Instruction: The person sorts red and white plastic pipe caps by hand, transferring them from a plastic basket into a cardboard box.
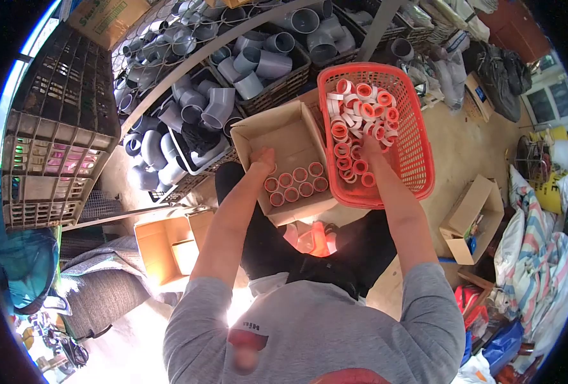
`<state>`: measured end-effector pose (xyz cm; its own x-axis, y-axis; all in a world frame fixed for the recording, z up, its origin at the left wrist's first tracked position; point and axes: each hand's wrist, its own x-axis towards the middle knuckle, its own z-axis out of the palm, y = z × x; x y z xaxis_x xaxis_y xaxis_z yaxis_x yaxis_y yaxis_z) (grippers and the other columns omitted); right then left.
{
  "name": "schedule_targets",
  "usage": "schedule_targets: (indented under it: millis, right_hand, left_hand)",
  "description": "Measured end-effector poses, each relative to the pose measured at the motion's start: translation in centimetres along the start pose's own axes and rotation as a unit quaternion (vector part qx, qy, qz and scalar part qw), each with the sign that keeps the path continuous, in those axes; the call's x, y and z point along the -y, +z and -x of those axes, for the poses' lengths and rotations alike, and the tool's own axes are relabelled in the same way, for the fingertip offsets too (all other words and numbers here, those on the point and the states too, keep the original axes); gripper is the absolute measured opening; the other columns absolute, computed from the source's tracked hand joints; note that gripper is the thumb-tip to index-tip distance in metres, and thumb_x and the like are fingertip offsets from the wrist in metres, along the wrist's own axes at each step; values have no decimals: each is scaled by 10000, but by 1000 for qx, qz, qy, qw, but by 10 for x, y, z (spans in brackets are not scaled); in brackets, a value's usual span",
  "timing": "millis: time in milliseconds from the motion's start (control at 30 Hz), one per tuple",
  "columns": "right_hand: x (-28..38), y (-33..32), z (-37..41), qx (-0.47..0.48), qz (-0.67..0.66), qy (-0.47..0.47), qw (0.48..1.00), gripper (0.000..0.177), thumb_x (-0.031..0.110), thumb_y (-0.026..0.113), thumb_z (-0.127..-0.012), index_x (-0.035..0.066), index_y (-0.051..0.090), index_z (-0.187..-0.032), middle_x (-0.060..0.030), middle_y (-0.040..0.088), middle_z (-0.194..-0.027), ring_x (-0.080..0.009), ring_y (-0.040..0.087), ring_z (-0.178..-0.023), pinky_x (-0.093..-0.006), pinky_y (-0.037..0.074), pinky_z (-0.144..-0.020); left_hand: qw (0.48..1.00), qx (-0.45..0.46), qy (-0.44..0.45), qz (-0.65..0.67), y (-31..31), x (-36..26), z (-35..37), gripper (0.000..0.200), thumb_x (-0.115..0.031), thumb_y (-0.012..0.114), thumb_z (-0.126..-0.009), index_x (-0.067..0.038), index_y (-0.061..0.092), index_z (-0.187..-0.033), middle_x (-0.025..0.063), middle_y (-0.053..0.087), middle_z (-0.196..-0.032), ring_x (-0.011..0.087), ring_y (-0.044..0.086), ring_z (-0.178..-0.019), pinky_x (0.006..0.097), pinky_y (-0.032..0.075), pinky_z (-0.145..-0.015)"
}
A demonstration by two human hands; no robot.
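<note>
A cardboard box [277,121] stands open before me, with several round white-and-red pieces [291,194] upright in rows at its near end. My left hand [264,158] reaches over the box's left wall, beside the end of the rows; its fingers are too small to make out. Right of the box stands a red plastic basket [415,128] with a heap of white rings with red inner edges [364,110]. My right hand [370,148] is down in the basket among the rings, its fingertips partly hidden, so its grasp does not show.
Crates of grey pipe fittings [258,64] stand beyond the box. A tall black crate [47,141] is at the left. Open cardboard boxes lie at the lower left [159,246] and at the right [473,217]. Striped sacks [533,256] fill the far right.
</note>
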<state>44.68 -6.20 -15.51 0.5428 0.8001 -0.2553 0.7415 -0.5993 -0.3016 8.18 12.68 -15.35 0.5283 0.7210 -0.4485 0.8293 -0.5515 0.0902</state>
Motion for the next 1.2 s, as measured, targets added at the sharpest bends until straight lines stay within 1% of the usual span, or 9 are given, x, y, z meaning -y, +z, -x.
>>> schedule_targets:
  millis: [367, 433, 567, 667, 833, 967, 1000, 1067, 1200]
  right_hand:
    - [2, -86, 8, -74, 25, -94, 992, 330, 151, 776, -847, -4, 709, -1131, -194, 746, -910, -327, 734, -862, -422, 582, -764]
    - [27, -124, 32, -7, -211, -15, 977, 322, 189, 808, -864, -20, 708, -1087, -152, 746, -881, -218, 726, -771, -325, 567, -666]
    - [54, -155, 69, -24, -325, -23, 945, 355, 229, 840, -828, -14, 724, -1058, -145, 765, -938, -198, 734, -834, -342, 567, -757]
    - [86, -164, 104, -34, -463, -43, 885, 347, 204, 831, -865, -24, 718, -1100, -99, 767, -936, -120, 714, -806, -281, 553, -693]
    - [167, -169, 143, 89, -609, -111, 780, 335, 174, 809, -909, -22, 704, -1160, -77, 758, -1002, -104, 719, -829, -234, 560, -684]
    - [168, -155, 129, 41, -524, -120, 842, 388, 232, 807, -912, -18, 697, -1189, -107, 763, -1036, -150, 743, -839, -279, 585, -706]
    - [156, -148, 119, 42, -524, -121, 842, 388, 232, 807, -912, -18, 697, -1189, -107, 763, -1036, -150, 743, -839, -279, 585, -706]
    - [114, -136, 91, 40, -316, -77, 945, 459, 308, 798, -901, -10, 691, -1215, -162, 766, -1054, -262, 764, -851, -352, 598, -773]
    - [36, -81, 44, 31, -67, -162, 984, 368, 247, 790, -900, -3, 707, -1157, -149, 759, -981, -221, 742, -767, -346, 581, -687]
  left_hand:
    - [999, 11, 17, -37, -21, -14, 18, 255, -102, 691, -886, -110, 798, -1117, 145, 767, -1155, 351, 734, -1111, 465, 605, -914]
    - [997, 35, 35, -64, -19, -15, 14, 259, -151, 718, -860, -90, 781, -1104, 155, 765, -1136, 341, 739, -1087, 465, 609, -889]
    - [995, -66, 4, 71, -84, -35, 41, 224, -176, 658, -926, -99, 769, -1105, 134, 769, -1142, 337, 747, -1056, 481, 605, -871]
    - [892, -223, 113, 376, -126, -55, 77, 226, -221, 663, -984, -95, 736, -1157, 115, 775, -1122, 279, 762, -987, 433, 614, -812]
    - [715, -27, 254, 650, -190, -89, 130, 310, -130, 688, -1013, -45, 672, -1311, 62, 745, -1155, 119, 695, -1011, 288, 594, -795]
    - [773, -21, 215, 597, -165, -60, 82, 312, -96, 721, -977, -27, 680, -1279, 89, 755, -1126, 135, 711, -978, 294, 596, -794]
    - [852, -57, 183, 488, -160, -51, 74, 274, -113, 762, -930, -40, 726, -1192, 124, 772, -1075, 180, 742, -971, 338, 599, -809]
    - [902, -63, 176, 390, -127, -30, 50, 263, -104, 770, -897, -57, 747, -1155, 142, 769, -1087, 244, 746, -976, 372, 607, -829]
    - [970, -81, 195, 121, -33, -2, 0, 250, -120, 771, -845, -135, 787, -1094, 168, 759, -1109, 371, 731, -1026, 449, 590, -909]
